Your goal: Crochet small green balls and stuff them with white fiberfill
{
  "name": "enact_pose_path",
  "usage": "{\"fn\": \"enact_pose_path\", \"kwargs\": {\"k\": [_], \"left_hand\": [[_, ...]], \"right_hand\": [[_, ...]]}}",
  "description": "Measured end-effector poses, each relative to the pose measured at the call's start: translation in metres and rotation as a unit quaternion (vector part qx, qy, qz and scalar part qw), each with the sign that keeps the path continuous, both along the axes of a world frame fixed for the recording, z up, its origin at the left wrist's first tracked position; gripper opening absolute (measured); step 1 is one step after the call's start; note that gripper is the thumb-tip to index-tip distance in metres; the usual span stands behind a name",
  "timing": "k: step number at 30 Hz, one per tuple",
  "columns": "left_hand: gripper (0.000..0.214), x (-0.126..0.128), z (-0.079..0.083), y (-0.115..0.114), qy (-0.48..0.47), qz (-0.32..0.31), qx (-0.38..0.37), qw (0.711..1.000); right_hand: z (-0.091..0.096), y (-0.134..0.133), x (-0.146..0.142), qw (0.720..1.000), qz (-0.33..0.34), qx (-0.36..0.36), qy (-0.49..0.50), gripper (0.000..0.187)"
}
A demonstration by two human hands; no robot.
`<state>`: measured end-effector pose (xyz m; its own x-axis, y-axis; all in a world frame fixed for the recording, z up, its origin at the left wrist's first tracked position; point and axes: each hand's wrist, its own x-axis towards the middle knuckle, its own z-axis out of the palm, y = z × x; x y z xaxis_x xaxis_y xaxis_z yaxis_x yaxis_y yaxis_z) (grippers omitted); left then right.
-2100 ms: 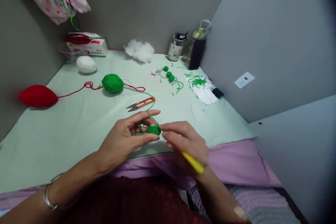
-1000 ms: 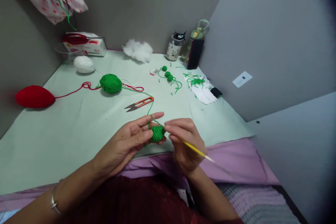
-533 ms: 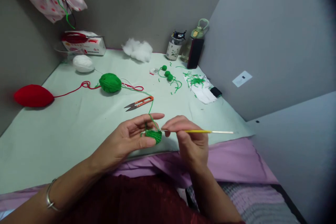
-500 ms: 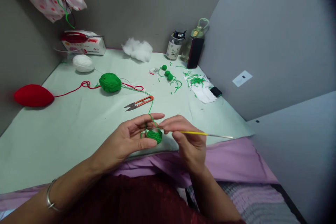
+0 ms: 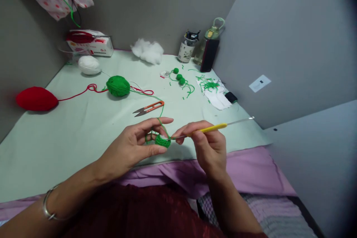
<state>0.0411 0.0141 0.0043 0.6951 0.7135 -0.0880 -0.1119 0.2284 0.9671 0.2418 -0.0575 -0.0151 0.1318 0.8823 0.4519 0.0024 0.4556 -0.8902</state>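
Observation:
My left hand (image 5: 134, 147) pinches a small green crochet piece (image 5: 162, 141) between thumb and fingers, with green yarn looped over the index finger. That yarn runs back to a green yarn ball (image 5: 118, 85) on the pale green table (image 5: 69, 134). My right hand (image 5: 208, 145) grips a yellow-handled crochet hook (image 5: 213, 128), its tip in the green piece and its metal end pointing up to the right. Both hands hover over the table's near edge.
Orange thread snips (image 5: 149, 108) lie just beyond my hands. A red yarn ball (image 5: 36, 98), white yarn ball (image 5: 89, 64), tissue box (image 5: 90, 44), white stuffing (image 5: 147, 51), small green balls (image 5: 179, 76), a cup (image 5: 187, 49) and a bottle (image 5: 208, 46) stand farther back. Grey walls enclose the table.
The crochet hook has swung from pointing down-right, through level, to pointing up-right. The green piece turned in my left fingers. My hands stayed in the same spot.

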Motion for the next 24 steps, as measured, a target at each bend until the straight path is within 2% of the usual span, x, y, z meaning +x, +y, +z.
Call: {"fn": "enact_pose_path", "kwargs": {"k": [4, 6, 10, 12, 13, 15, 18, 21, 24], "left_hand": [[0.051, 0.001, 0.0, 0.001, 0.029, 0.011, 0.014, 0.999], [0.051, 0.003, -0.001, -0.001, 0.036, 0.039, 0.009, 0.999], [0.052, 0.01, -0.006, -0.01, -0.003, 0.102, -0.021, 0.995], [0.052, 0.012, -0.007, -0.016, -0.036, 0.104, -0.058, 0.992], [0.052, 0.013, -0.007, -0.018, -0.051, 0.099, -0.085, 0.99], [0.052, 0.014, -0.006, -0.019, -0.077, 0.076, -0.15, 0.983], [0.054, 0.011, -0.004, -0.015, -0.096, 0.038, -0.213, 0.972], [0.056, 0.007, -0.003, -0.009, -0.096, 0.038, -0.199, 0.974], [0.051, 0.005, -0.003, -0.006, -0.087, 0.04, -0.174, 0.98]], "right_hand": [[0.007, -0.006, -0.001, 0.982, -0.033, 0.079, -0.168, 0.021], [0.008, -0.007, -0.003, 0.95, -0.067, 0.143, -0.269, 0.021], [0.0, -0.008, -0.01, 0.862, -0.162, 0.232, -0.421, 0.031], [-0.005, -0.009, -0.014, 0.839, -0.196, 0.251, -0.441, 0.038], [-0.008, -0.008, -0.016, 0.836, -0.207, 0.253, -0.44, 0.041], [-0.011, -0.007, -0.017, 0.856, -0.207, 0.248, -0.404, 0.041], [-0.01, -0.004, -0.016, 0.927, -0.147, 0.212, -0.273, 0.035], [-0.005, -0.003, -0.013, 0.974, -0.111, 0.15, -0.129, 0.027], [-0.002, -0.002, -0.009, 0.992, -0.105, 0.064, -0.005, 0.018]]}}
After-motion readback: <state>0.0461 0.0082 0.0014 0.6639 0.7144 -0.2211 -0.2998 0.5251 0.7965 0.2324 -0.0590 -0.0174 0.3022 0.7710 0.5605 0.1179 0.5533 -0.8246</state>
